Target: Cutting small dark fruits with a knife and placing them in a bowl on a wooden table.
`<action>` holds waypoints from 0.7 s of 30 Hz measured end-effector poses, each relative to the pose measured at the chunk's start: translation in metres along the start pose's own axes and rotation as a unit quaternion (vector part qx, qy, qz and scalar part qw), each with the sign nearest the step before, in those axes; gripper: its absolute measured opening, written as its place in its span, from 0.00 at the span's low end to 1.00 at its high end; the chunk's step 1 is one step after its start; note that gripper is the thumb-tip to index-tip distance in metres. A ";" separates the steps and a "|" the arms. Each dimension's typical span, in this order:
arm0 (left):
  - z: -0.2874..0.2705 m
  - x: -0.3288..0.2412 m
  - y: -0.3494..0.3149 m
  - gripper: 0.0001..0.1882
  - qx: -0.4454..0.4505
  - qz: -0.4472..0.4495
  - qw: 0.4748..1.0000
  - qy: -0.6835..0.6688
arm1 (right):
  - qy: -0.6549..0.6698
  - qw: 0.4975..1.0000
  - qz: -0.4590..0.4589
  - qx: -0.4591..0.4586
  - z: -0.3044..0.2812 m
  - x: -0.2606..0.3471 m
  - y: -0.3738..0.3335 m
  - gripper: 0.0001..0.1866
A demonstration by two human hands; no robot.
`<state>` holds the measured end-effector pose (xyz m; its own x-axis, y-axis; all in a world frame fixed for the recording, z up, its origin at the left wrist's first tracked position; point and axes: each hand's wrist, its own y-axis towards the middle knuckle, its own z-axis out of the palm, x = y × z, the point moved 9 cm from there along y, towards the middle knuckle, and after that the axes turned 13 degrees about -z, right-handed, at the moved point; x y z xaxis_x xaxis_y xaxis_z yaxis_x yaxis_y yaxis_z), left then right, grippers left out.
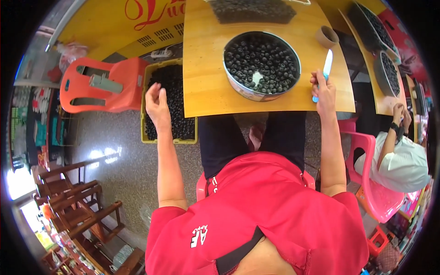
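Note:
My right hand is closed round the light-blue handle of a small knife, its pale blade pointing up and away over the table. My left hand is held beside the table's left edge, above a yellow crate filled with small dark round pieces. Its fingers are loosely bent and apart, with nothing visible in them. Between my hands, a round tin stands on the wooden table. Many dark round pieces lie in it, and a whitish patch shows among them.
A brown cup stands at the table's far right, and a dark heap lies at its far edge. An orange plastic chair is to the left. At right, a person in white sits at another table with filled containers.

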<state>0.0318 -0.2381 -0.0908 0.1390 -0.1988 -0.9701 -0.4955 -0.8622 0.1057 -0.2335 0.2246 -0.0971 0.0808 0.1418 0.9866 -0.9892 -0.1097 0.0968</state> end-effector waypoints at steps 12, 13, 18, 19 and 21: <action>0.249 -0.140 -0.098 0.12 0.459 0.281 0.735 0.413 | 0.003 0.999 -0.024 0.025 0.014 0.001 -0.005 0.14; 0.258 -0.140 -0.101 0.12 0.460 0.285 0.733 0.412 | 0.005 0.999 -0.024 0.028 0.014 0.002 -0.006 0.14; 0.273 -0.131 -0.105 0.11 0.458 0.290 0.684 0.489 | 0.012 0.999 -0.024 0.031 0.011 0.002 -0.006 0.13; 0.271 -0.131 -0.102 0.10 0.463 0.274 0.698 0.472 | 0.018 0.999 -0.022 0.036 0.012 0.000 -0.005 0.13; 0.263 -0.134 -0.097 0.09 0.464 0.259 0.728 0.433 | 0.025 0.999 -0.021 0.037 0.013 0.001 -0.005 0.13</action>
<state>-0.1643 -0.0057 -0.0280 0.0175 -0.9511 -0.3084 -0.9839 0.0385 -0.1746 -0.2273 0.2125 -0.0953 0.1130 0.1965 0.9740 -0.9734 -0.1748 0.1482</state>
